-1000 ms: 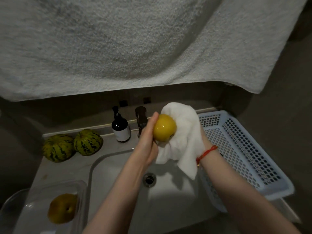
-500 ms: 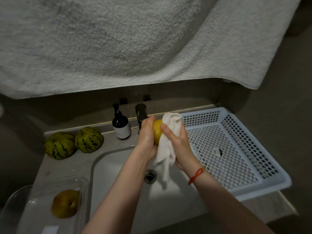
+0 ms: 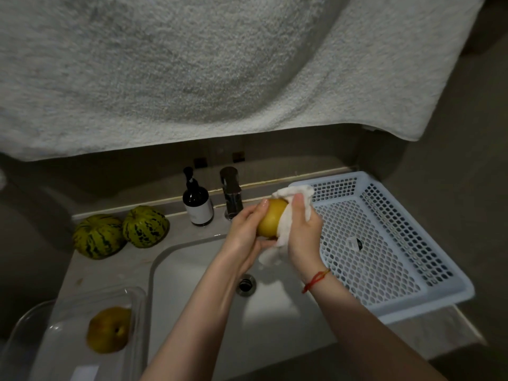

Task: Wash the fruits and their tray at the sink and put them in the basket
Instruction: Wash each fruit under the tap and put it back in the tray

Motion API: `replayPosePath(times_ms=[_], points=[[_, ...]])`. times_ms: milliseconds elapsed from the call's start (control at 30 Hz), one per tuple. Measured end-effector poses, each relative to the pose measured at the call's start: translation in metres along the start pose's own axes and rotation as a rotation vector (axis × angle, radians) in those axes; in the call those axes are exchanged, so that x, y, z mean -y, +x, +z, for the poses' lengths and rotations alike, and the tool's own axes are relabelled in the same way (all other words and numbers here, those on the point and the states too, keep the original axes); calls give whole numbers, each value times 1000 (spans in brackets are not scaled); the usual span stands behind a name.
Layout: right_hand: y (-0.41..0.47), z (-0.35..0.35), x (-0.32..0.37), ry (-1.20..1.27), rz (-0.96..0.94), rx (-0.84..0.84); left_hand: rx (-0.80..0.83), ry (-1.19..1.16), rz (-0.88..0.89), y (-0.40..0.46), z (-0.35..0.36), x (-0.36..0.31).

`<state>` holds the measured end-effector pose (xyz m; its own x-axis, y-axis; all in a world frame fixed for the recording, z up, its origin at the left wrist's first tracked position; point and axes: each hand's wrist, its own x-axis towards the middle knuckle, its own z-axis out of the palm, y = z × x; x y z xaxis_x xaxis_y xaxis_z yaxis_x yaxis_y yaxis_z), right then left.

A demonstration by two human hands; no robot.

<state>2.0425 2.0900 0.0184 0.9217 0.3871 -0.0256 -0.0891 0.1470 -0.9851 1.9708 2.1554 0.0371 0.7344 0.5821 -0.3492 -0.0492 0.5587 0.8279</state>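
Fig.: my left hand holds yellow fruit over sink; right hand, cloth now folded round fruit's right side vs. spread 1 s ago. Drying nearly done; basket at right awaits, I judge.
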Motion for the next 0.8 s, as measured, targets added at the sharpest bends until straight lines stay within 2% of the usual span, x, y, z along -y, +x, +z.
replayPosePath(times_ms=[67,100,133,200,300,367,433,500,633,800], points=[[4,0,5,204,270,-2,24,-73,29,-1,-1,4],[3,1,7,292,336,23,34,-113,30,0,-1,5],[1,3,8,349,367,50,41,-155,23,1,0,6],[-4,4,1,266,315,95,44,-217,-4,2,2,5],[-15,0,-1,24,-3,152,13,-136,-78,5,3,2],[-13,-7,1,-187,-390,201,14,-111,-150,6,1,0],[-10,-9,-2,-475,-751,296,63,-200,-185,4,1,-3],[-8,-5,-4,-617,-875,326,66,-286,-162,3,2,-3],[-6,1,-4,-616,-648,240,-28,-232,-59,1,6,11],[-2,6,3,-238,-156,163,-3,-276,8,-4,4,14]])
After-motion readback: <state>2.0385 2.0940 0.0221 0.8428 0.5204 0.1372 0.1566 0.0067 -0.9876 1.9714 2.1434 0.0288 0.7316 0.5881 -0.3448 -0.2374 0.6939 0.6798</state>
